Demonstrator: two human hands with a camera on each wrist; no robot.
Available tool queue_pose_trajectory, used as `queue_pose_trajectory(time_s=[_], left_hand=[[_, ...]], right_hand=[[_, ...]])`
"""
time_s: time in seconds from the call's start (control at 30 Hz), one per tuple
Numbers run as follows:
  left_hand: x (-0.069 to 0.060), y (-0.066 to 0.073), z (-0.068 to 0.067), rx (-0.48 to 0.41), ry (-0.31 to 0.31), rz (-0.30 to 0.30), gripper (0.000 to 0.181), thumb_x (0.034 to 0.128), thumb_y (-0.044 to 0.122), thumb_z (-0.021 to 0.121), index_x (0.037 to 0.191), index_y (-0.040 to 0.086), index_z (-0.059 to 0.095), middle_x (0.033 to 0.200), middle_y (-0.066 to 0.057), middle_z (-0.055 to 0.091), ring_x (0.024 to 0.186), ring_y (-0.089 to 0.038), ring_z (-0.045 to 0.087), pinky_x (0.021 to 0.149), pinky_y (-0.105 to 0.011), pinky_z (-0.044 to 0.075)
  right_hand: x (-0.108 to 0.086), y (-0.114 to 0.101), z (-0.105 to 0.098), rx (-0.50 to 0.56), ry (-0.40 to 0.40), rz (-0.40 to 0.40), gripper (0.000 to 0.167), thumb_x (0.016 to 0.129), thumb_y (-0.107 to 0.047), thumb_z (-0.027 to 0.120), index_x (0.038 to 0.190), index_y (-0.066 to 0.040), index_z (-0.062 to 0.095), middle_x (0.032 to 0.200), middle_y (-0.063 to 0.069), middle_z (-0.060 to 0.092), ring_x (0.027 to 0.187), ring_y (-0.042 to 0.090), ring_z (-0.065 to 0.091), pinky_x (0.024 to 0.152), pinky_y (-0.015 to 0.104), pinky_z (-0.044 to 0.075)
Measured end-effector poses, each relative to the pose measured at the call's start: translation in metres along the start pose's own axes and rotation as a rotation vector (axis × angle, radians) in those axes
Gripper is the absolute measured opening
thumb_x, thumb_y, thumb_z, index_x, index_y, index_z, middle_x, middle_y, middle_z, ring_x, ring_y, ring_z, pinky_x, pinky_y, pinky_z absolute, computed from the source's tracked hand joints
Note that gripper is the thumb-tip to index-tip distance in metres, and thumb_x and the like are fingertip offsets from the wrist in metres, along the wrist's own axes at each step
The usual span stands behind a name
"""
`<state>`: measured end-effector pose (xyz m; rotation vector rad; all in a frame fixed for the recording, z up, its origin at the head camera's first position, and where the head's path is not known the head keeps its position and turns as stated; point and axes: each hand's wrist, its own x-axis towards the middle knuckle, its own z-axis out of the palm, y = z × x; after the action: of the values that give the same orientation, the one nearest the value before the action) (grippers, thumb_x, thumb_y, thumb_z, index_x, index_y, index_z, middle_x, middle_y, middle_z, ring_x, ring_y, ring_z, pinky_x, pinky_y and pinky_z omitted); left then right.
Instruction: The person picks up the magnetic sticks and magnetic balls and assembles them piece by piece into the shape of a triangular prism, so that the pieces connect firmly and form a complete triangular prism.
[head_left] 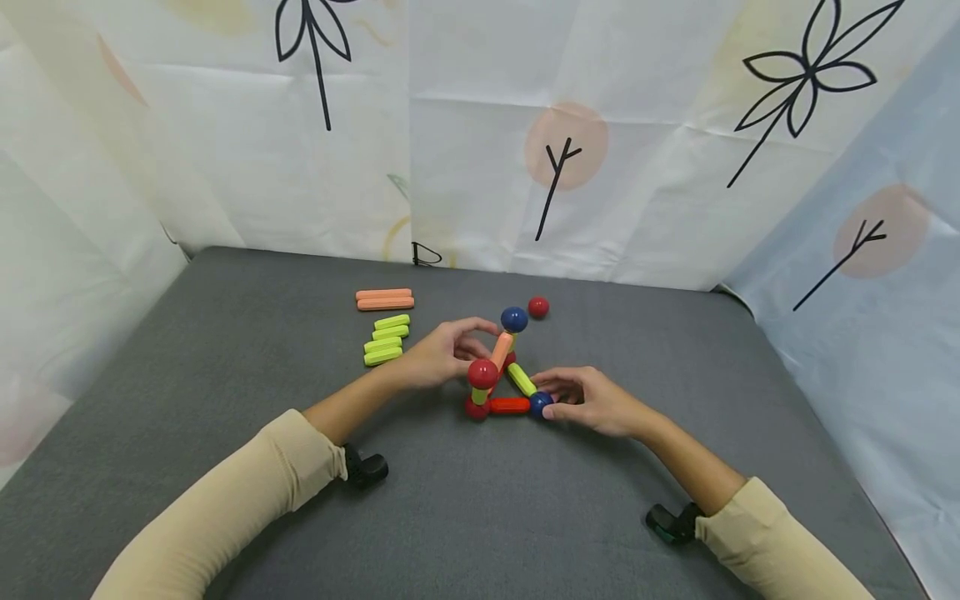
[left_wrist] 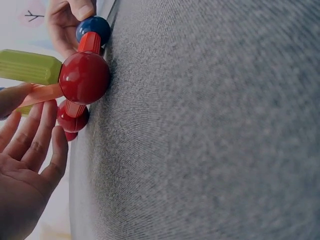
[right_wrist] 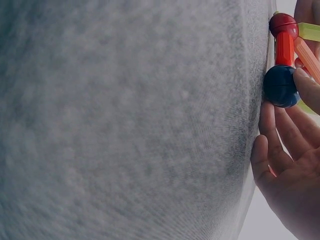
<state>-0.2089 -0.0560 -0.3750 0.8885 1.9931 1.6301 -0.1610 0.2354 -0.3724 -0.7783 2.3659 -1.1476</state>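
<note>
Left hand [head_left: 447, 354] loosely pinching orange stick [head_left: 501, 352], right hand [head_left: 592, 402] pinching blue ball [head_left: 540, 405], 5 o'clock; gray desk [head_left: 517, 517], printed curtain [head_left: 472, 167] at 12.

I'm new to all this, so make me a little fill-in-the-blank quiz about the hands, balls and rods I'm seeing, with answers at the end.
1. The right hand pinches a ____ ball.
2. Off to the person's left lie ____ loose green rods.
3. Just beyond them lie ____ orange rods.
4. The lone loose ball is ____.

Missing words: blue; four; two; red.
</note>
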Motion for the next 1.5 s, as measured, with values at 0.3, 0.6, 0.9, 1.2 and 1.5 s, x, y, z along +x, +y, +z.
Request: queue_pose_trajectory(time_s=[0.3,0.6,0.9,1.2,1.5], left_hand=[[0.009,0.002,-0.003,0.058,-0.037,-0.04,0.074,0.0894,0.001,0.067,0.153,0.006,0.029,0.102,-0.013,0.071,0.094,-0.023,0.065,0.082,-0.032,0.052],[0.016,0.003,-0.006,0.073,-0.106,-0.117,0.067,0.0895,0.006,0.064,0.15,0.003,0.036,0.103,-0.013,0.067,0.098,-0.025,0.062,0.081,-0.031,0.049],[-0.002,0.002,-0.017,0.036,-0.06,-0.064,0.061,0.0929,0.006,0.065,0.148,0.004,0.04,0.107,-0.014,0.068,0.097,-0.026,0.065,0.085,-0.034,0.054],[-0.052,-0.007,-0.07,0.176,0.22,-0.04,0.044,0.0954,0.005,0.065,0.138,0.001,0.053,0.117,-0.025,0.066,0.106,-0.038,0.065,0.083,-0.029,0.053],[-0.089,-0.015,-0.088,0.494,0.226,-0.075,0.038,0.0922,0.001,0.067,0.129,0.001,0.061,0.105,-0.01,0.073,0.098,-0.023,0.069,0.083,-0.04,0.056]], right_hand=[[0.0,-0.001,0.0,0.0,0.0,0.002,0.048,0.094,-0.016,0.07,0.136,0.004,0.055,0.125,0.015,0.065,0.11,0.027,0.062,0.087,0.032,0.053],[0.0,0.0,0.001,0.004,-0.009,-0.002,0.049,0.095,-0.016,0.069,0.137,0.003,0.055,0.126,0.015,0.065,0.11,0.026,0.062,0.089,0.031,0.052],[0.001,-0.001,0.002,-0.005,0.001,0.005,0.049,0.094,-0.017,0.07,0.136,0.003,0.055,0.125,0.014,0.065,0.11,0.026,0.062,0.087,0.031,0.052],[0.001,0.0,0.002,-0.013,0.01,-0.003,0.049,0.093,-0.015,0.071,0.136,0.002,0.056,0.124,0.013,0.066,0.108,0.026,0.062,0.085,0.03,0.053],[0.0,-0.001,0.001,-0.018,0.009,0.002,0.048,0.093,-0.015,0.071,0.135,0.003,0.056,0.123,0.013,0.066,0.107,0.026,0.062,0.085,0.03,0.052]])
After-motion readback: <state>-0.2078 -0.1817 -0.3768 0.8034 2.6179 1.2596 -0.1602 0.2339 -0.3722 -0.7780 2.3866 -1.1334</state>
